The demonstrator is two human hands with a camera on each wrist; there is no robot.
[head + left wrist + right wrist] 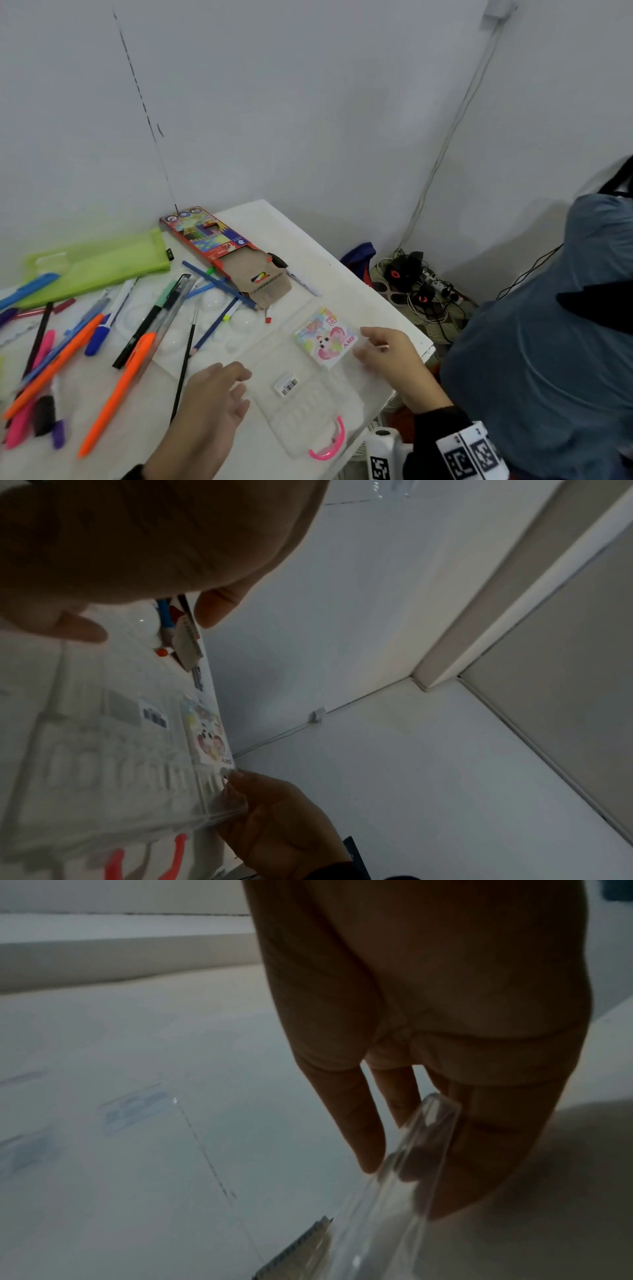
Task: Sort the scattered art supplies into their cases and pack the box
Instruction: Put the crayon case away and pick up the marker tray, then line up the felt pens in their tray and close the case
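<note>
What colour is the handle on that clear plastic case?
Bright pink handle, clearest in the head view.

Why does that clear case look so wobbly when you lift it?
The clear case is thin see-through plastic, so it probably bends and feels light. The right hand holds only its edge, so it may sag. Its smooth surface could be slippery.

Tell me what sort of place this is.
Likely a spare corner of a home room or small office: a white table against bare walls, scattered pens, and a tangle of cables on the floor.
</note>
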